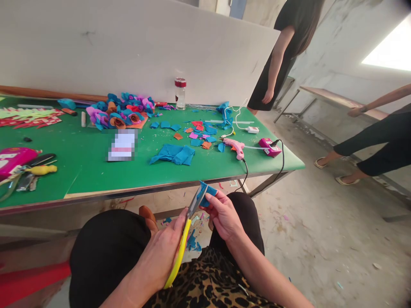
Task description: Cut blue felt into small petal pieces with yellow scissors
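My left hand (162,252) grips yellow-handled scissors (182,244) over my lap, blades pointing up toward the table edge. My right hand (223,214) pinches a small blue felt piece (205,194) that sits between the scissor blades. Both hands are below the front edge of the green table (96,171). A folded stack of blue felt (175,154) lies on the table just beyond them. Blue scraps (192,243) lie on the floor between my knees.
On the table: a pile of felt flowers (120,111), scattered coloured felt squares (199,134), a pink glue gun (234,147) with cord, a pink box (269,146), a small jar (180,93), tools (35,171) at left. Two other people stand at right.
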A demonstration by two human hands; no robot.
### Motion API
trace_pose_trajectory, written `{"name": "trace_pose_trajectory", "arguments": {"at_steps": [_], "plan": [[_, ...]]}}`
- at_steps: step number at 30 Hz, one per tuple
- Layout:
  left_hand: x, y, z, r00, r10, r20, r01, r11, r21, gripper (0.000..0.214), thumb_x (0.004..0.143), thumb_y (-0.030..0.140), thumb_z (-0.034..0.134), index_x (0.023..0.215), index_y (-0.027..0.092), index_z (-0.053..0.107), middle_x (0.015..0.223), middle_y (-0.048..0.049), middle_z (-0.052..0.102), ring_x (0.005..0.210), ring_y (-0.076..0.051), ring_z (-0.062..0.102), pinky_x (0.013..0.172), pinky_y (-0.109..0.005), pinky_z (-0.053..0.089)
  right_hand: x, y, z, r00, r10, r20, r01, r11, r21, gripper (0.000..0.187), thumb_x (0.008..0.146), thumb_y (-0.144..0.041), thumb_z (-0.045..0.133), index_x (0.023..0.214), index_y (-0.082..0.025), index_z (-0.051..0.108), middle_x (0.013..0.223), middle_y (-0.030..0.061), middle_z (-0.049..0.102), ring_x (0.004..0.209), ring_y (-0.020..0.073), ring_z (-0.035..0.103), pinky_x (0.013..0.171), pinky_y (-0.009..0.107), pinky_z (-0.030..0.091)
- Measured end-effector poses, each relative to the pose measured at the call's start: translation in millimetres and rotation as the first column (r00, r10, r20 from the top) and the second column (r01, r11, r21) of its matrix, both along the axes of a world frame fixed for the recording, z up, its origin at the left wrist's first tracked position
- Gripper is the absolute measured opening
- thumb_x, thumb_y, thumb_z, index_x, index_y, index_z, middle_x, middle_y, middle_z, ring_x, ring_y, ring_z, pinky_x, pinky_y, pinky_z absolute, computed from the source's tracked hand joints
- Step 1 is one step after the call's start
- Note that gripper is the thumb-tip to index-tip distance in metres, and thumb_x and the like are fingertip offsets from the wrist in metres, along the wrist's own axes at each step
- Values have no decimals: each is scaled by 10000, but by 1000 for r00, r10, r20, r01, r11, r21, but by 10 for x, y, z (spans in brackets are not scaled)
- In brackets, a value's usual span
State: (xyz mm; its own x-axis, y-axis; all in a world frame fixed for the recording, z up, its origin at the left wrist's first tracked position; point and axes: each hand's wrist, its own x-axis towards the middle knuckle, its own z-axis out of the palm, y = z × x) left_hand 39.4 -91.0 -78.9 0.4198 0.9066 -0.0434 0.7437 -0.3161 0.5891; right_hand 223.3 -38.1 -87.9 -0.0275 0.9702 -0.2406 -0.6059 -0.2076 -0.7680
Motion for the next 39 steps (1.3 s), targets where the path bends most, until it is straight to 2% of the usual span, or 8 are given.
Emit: {"name": "trace_pose_trajectory", "arguments": {"at_steps": [5,14,21,29,33,39], "plan": [[-5,0,-5,1000,-20,12,20,1000,7,613,917,177,425,1500,247,248,1173,-119,671,918,-219,709,820,-326,534,-6,6,10,1000,-4,1,4,1000,-3,255,674,-323,852,828,-179,709,789,3,725,645,100,625,655,220,534],[-9,-3,-6,999,2,44,-1,1000,-25,644,850,172,511,1462,247,323,951,-63,719,824,-220,721,792,-305,532,0,-4,13,1000,3,2,-3,1000,-5,248,681,-326,846,824,-180,706,786,2,720,638,103,621,655,220,529],[30,-14,36,998,42,48,-39,997,-61,577,878,127,433,1442,218,350,842,-40,708,748,-199,713,758,-286,529,4,2,14,1000,3,-8,-3,1000,-20,255,669,-321,858,822,-177,714,769,-5,716,622,89,610,637,203,522],[24,-37,60,999,13,-31,-16,996,-92,556,896,145,392,1446,197,323,744,-16,665,623,-197,674,732,-318,524,9,3,23,1000,6,-8,-6,1000,-21,259,666,-321,862,827,-170,727,769,-3,725,614,82,611,642,197,518],[28,-45,36,1000,11,-1,-11,994,-108,541,921,160,370,1454,210,294,726,0,650,562,-173,648,683,-289,524,10,4,29,1000,5,5,-5,1000,-20,259,665,-327,861,828,-173,730,769,-1,728,611,87,614,643,205,518],[60,-38,23,998,16,67,-11,997,-74,495,939,186,363,1432,199,336,624,28,619,510,-177,636,635,-277,526,13,11,36,1000,11,4,-11,1000,-7,241,676,-325,852,825,-178,732,770,-5,727,607,85,613,644,202,522]]}}
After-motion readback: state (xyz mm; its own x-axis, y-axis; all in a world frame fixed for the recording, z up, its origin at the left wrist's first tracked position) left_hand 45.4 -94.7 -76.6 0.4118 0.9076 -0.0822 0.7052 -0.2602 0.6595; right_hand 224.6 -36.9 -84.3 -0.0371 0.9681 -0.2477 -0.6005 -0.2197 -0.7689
